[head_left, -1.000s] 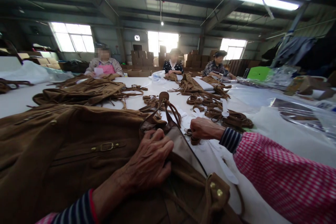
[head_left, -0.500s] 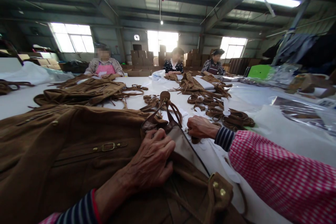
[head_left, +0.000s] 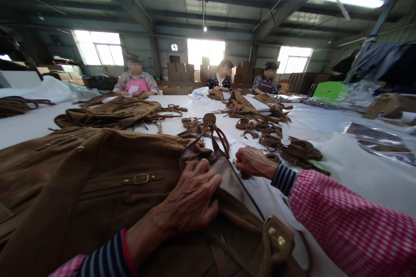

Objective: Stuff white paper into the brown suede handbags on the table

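Note:
A large brown suede-like bag (head_left: 107, 156) lies across the near side of the table, with a buckle (head_left: 141, 178) on its front. My left hand (head_left: 191, 194) is closed on the rim of its opening, beside the greyish lining (head_left: 235, 181). A thin loop with a rounded tab (head_left: 209, 118) stands up just beyond those fingers. To the right of the bag, my right hand (head_left: 255, 162) is closed low over the table. Small metal and brown bits show at its fingertips, too small to name. A tab with two brass studs (head_left: 277, 238) juts out at the bag's near right.
Coiled brown straps (head_left: 299, 149) with white tags lie beyond my right hand. More brown bags (head_left: 107, 111) rest across the white table (head_left: 328, 173). A plastic-wrapped item (head_left: 377, 140) is at the right. Three people sit along the far side, cardboard boxes behind them.
The whole view has shifted slightly, so everything appears a little further right. Both hands keep nearly the same places by the bag, the left still gripping its rim.

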A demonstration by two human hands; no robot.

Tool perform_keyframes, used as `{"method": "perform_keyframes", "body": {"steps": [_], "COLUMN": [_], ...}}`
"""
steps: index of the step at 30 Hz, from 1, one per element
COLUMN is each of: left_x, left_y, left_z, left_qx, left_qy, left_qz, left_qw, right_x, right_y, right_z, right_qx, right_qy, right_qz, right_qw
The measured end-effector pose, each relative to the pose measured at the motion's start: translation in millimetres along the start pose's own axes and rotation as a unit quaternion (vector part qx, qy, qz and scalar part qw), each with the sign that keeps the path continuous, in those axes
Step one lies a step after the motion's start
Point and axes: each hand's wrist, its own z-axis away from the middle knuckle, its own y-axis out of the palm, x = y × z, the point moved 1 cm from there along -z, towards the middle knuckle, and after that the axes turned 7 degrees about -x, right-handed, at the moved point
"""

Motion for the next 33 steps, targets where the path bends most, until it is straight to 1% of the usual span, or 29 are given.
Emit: {"method": "perform_keyframes", "body": {"steps": [6,11,16,25,33], "left_x": [0,-1,-1,-1,-1], "left_y": [0.5,-0.5,-0.2,1.8,1.1], "left_z": [-1,-1,0,1,0], "left_qx": [0.002,0.004,-0.001,-0.019,-0.011], "left_qy": [0.000,0.000,0.006,0.021,0.023], "left_qz": [0.000,-0.006,-0.014,-0.033,-0.025], "left_qw": [1.000,1.000,1.000,0.999,0.999], "right_x": [4,4,5,-5,-1], "right_y": [3,6,13,16,19], "right_z": [-6,1,4,4,-3], "right_qx": [-0.005,-0.010,-0.026,0.002,-0.027], "right_qy": [0.000,-0.003,0.010,0.031,0.037], "right_qz": [0.007,0.021,0.031,-0.034,-0.022], "right_qw": [1.000,1.000,0.999,0.999,0.999]}}
